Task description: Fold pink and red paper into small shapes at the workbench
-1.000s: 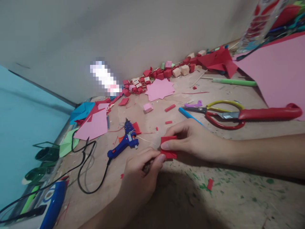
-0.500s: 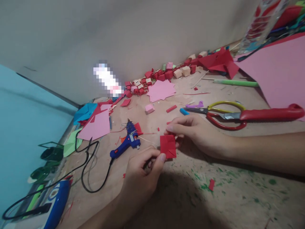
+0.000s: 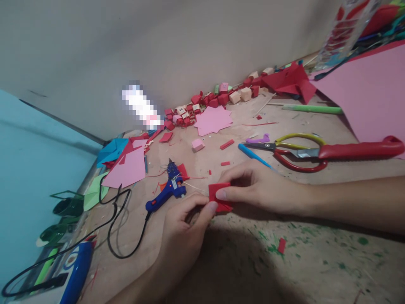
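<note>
A small red paper square (image 3: 224, 206) with creases is held between both hands above the table. My left hand (image 3: 186, 223) pinches its lower left corner between thumb and fingers. From the right, my right hand (image 3: 253, 185) grips the upper right part, its thumb lying across the paper's face and its fingers behind. A blue glue gun (image 3: 167, 190) lies to the left of the hands. Past my right hand are a blue pen (image 3: 253, 154) and scissors (image 3: 294, 153) with one yellow and one red handle loop.
Small red and cream paper cubes (image 3: 218, 99) line the wall, with pink paper stars (image 3: 213, 120) before them. A black cable (image 3: 109, 236) loops at the left. A red-handled cutter (image 3: 363, 147), pink sheets (image 3: 373, 93) and a plastic bottle (image 3: 337, 38) are at the right.
My right hand has come down and taken hold of the red paper, its thumb now over the front. More of the blue pen shows. The view has shifted slightly.
</note>
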Available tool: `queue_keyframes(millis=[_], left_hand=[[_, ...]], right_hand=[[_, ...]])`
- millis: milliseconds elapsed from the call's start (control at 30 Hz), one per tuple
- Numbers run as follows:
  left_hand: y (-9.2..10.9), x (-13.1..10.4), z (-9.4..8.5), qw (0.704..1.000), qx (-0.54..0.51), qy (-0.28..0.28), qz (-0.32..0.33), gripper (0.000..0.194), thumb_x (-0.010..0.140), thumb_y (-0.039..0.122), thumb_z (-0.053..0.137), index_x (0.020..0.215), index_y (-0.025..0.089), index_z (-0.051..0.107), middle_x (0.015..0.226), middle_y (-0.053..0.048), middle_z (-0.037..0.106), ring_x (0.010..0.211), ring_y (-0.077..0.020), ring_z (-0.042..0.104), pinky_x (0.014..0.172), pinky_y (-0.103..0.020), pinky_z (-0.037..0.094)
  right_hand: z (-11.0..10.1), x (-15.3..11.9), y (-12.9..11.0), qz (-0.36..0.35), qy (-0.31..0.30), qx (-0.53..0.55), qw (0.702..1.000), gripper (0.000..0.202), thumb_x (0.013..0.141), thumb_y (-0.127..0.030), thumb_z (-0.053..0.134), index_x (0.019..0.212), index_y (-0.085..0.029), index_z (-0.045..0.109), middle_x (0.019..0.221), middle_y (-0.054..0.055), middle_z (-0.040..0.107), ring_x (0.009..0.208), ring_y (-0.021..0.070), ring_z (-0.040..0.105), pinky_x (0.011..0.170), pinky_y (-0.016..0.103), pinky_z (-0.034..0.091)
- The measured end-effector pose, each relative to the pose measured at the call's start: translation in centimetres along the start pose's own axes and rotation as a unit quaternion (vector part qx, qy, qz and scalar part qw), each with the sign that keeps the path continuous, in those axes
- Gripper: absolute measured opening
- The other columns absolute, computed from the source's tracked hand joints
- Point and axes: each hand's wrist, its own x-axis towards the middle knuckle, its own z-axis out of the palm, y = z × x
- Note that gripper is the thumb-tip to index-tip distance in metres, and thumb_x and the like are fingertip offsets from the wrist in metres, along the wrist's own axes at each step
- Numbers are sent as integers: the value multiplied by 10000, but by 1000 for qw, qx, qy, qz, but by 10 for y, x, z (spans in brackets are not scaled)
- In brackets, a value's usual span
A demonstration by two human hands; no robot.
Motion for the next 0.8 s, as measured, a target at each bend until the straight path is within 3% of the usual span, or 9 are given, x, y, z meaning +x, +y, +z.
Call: queue_keyframes(millis=[167, 267, 367, 467, 600, 800], left_hand=[[2, 2, 1, 991, -120, 23, -56, 161, 854, 280, 703, 745, 177, 643, 640, 30, 599, 573, -96, 529, 549, -197, 426], [-1, 0, 5, 982, -177, 66, -33, 254, 751, 198, 796, 817, 211, 552, 731, 56, 578, 652, -102, 540, 612, -207, 458], [-4, -2, 9, 989, -135, 58, 1, 380, 696, 124, 843, 817, 221, 496, 755, 66, 533, 707, -102, 523, 663, -207, 448], [-7, -3, 8, 990, -133, 36, 8, 370, 765, 101, 797, 842, 229, 458, 795, 64, 509, 716, -96, 512, 683, -212, 446], [-12, -2, 3, 978, -207, 10, 35, 223, 888, 125, 678, 914, 228, 482, 892, 31, 551, 800, -102, 556, 724, -214, 479], [-12, 0, 2, 963, -265, 39, -16, 289, 861, 132, 695, 1026, 242, 484, 912, 22, 616, 777, -110, 618, 724, -238, 517]], right_hand=[[2, -1, -1, 13, 19, 26, 999, 253, 892, -315, 685, 717, -133, 699, 661, 20, 664, 620, 129, 578, 598, 265, 448], [4, 0, 0, 24, 35, -16, 999, 295, 918, -312, 634, 679, -144, 670, 621, 8, 640, 561, 114, 541, 530, 251, 403], [4, 0, 2, 4, 15, -91, 996, 283, 920, -311, 616, 699, -149, 686, 639, 1, 619, 582, 113, 505, 528, 251, 381], [4, -1, 2, -10, -17, -114, 993, 277, 916, -323, 612, 720, -147, 700, 627, -8, 584, 580, 108, 468, 522, 247, 363], [4, 0, -2, 8, -2, -62, 998, 278, 876, -327, 641, 661, -150, 644, 570, -25, 553, 523, 93, 455, 469, 226, 338], [4, -1, -3, 11, 19, -22, 1000, 273, 846, -310, 668, 626, -157, 618, 563, -34, 547, 516, 87, 460, 465, 217, 348]])
